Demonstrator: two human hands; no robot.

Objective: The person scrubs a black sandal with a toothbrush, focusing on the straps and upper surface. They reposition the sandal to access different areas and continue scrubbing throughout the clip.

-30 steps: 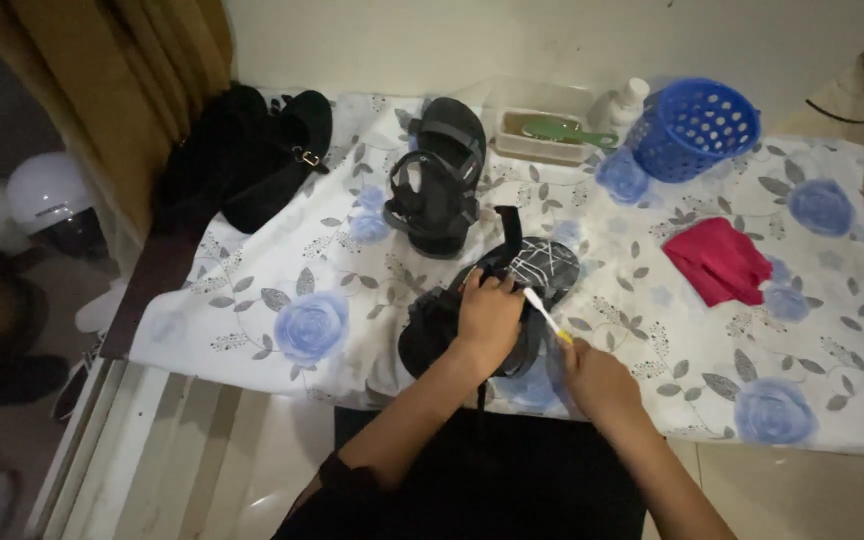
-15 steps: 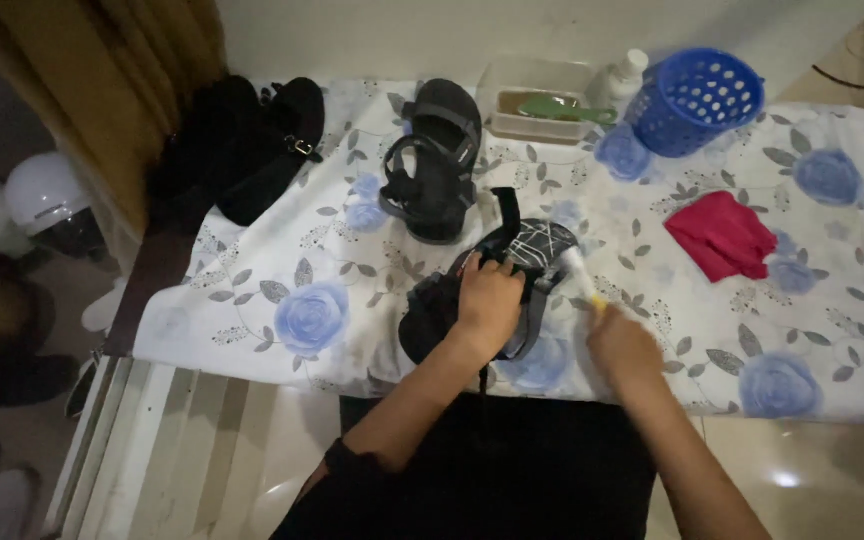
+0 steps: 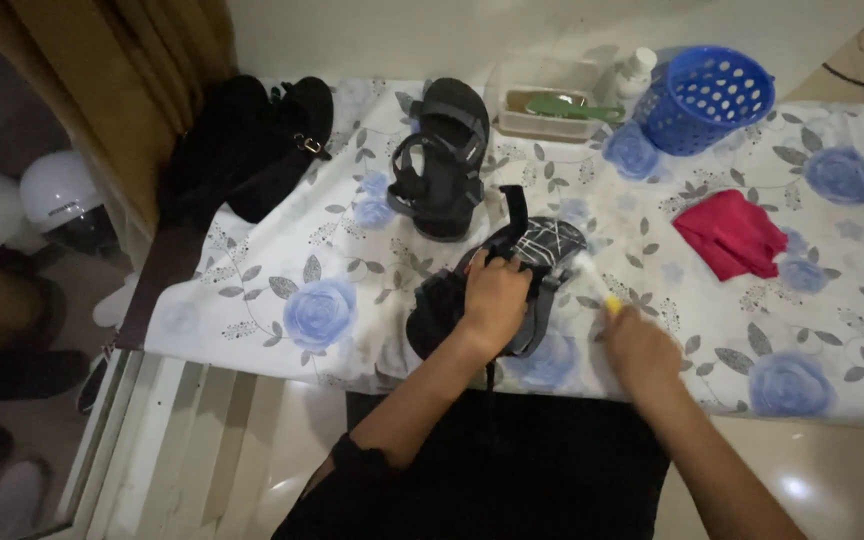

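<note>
Left hand (image 3: 495, 297) is clamped down on a black sandal (image 3: 512, 285), fingers curled over its upper near the straps, pinning it to the floral cloth (image 3: 252, 290). The sandal lies flat near the front edge of the cloth, toe end pointing away from the person, 1 strap loop standing up at the far end.

Right hand (image 3: 637, 345) is closed around a small brush (image 3: 597, 285) with a yellow handle. The pale head end sits at the sandal's right side, touching or just off it; too blurred to tell which.

Around it:
- A 2nd black sandal (image 3: 442, 160) lies further back on the cloth, well apart from the held one, straps up.
- A black bag (image 3: 252, 150) with a small metal buckle sits at the back left, partly off the cloth edge.
- A clear shallow tray (image 3: 550, 80) at the back holds a green item (image 3: 572, 108); what it is I cannot tell.
- A blue perforated basket (image 3: 707, 100) stands just right of the tray, tilted.
- A small white bottle (image 3: 637, 68) stands between tray and basket.
- A red folded cloth (image 3: 732, 235) lies to the right, well clear of both hands.
- 2 white helmets (image 3: 57, 195) on the floor at far left.
</note>
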